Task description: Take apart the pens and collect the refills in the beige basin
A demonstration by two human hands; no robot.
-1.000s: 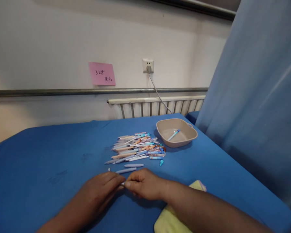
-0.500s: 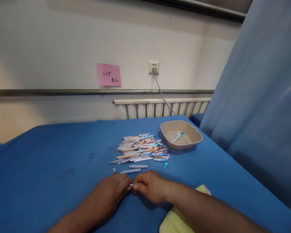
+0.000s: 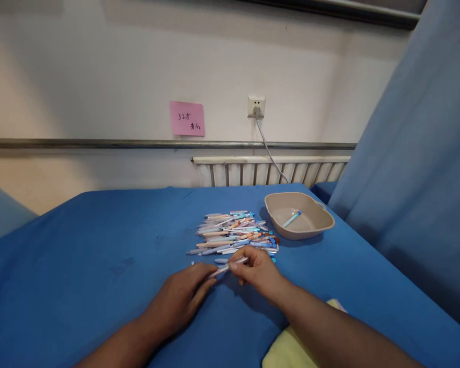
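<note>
A heap of several pens and pen parts point(image 3: 233, 232) lies on the blue cloth of the table point(image 3: 80, 255). My right hand point(image 3: 258, 271) is closed in a pinch on a thin pale pen part point(image 3: 224, 268) just in front of the heap. My left hand point(image 3: 184, 296) rests on the cloth beside it, fingers together, their tips touching the near end of that same part. A tan tray point(image 3: 318, 227) to the right of the heap holds one blue-tipped pen point(image 3: 292, 219). A tiny white piece point(image 3: 192, 263) lies left of my fingers.
A yellow cloth point(image 3: 291, 347) lies under my right forearm at the near edge. A blue curtain point(image 3: 417, 153) hangs on the right. Behind the table are a radiator point(image 3: 268, 171), a wall socket with a cable point(image 3: 256, 106) and a pink note point(image 3: 187, 118).
The view has shifted left. My right hand has lifted and moved toward the heap, now pinching a longer pale pen part. My left hand stays low beside it.
</note>
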